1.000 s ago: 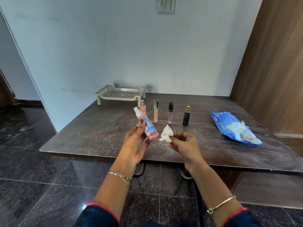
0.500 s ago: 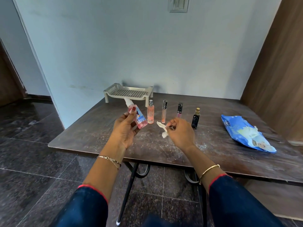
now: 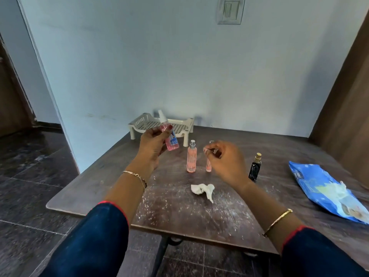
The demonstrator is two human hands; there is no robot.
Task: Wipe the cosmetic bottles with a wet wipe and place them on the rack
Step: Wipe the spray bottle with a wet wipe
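My left grip (image 3: pixel 153 145) holds the pink plastic spray bottle with a blue label (image 3: pixel 172 142), tilted, in front of the white perforated rack (image 3: pixel 179 124). My right grip (image 3: pixel 226 163), loosely curled and empty, partly hides a slim pink tube (image 3: pixel 208 167). The crumpled white wipe (image 3: pixel 202 189) lies on the dark bench (image 3: pixel 179 212), near an upright pink bottle (image 3: pixel 191 157) and a black gold-capped bottle (image 3: pixel 254 169).

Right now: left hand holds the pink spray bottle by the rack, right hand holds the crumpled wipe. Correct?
Not the wipe. In the head view the crumpled wipe lies on the table, apart from the right hand. The left hand does hold the pink spray bottle by the rack.
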